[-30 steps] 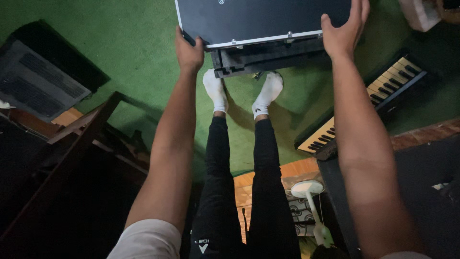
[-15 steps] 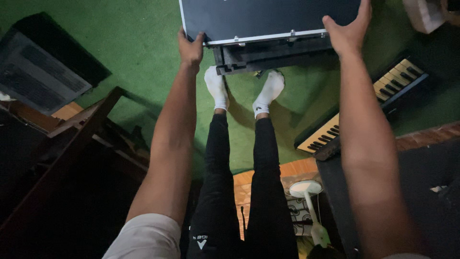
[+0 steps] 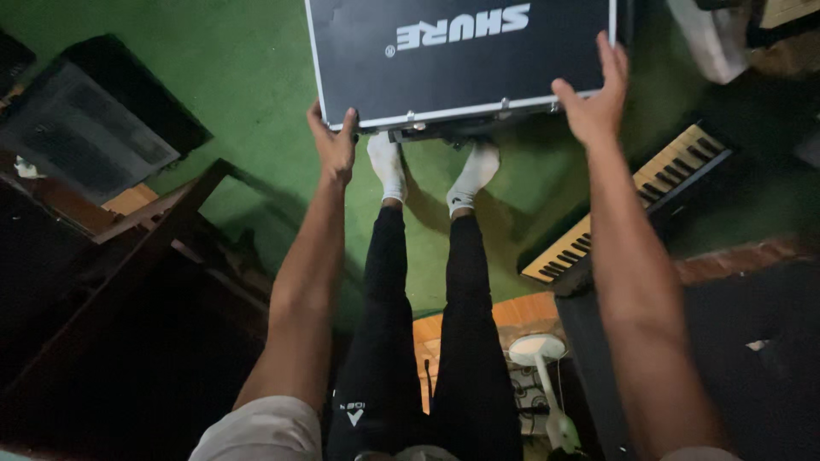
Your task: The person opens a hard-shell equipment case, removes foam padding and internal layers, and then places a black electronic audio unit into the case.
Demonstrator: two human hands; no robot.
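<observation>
A flat black hard case [image 3: 444, 60] with silver metal edging and latches lies on the green floor at the top of the view, its lid nearly down over the base. My left hand [image 3: 333, 143] grips the lid's near left corner. My right hand [image 3: 595, 101] holds the lid's near right corner, fingers up along its side edge. My legs in black trousers and white socks [image 3: 465, 179] stretch out under my arms, the feet right against the case's front.
An electric keyboard [image 3: 632, 201] lies on the floor at the right, angled. A dark flat speaker-like box [image 3: 81, 137] sits at the left. Dark wooden furniture [image 3: 128, 282] fills the lower left. A small white fan [image 3: 538, 354] stands near my hips.
The case lid has swung down toward the base, closing the gap. Both hands followed it, staying on its corners. More of the lid's top face shows now.
</observation>
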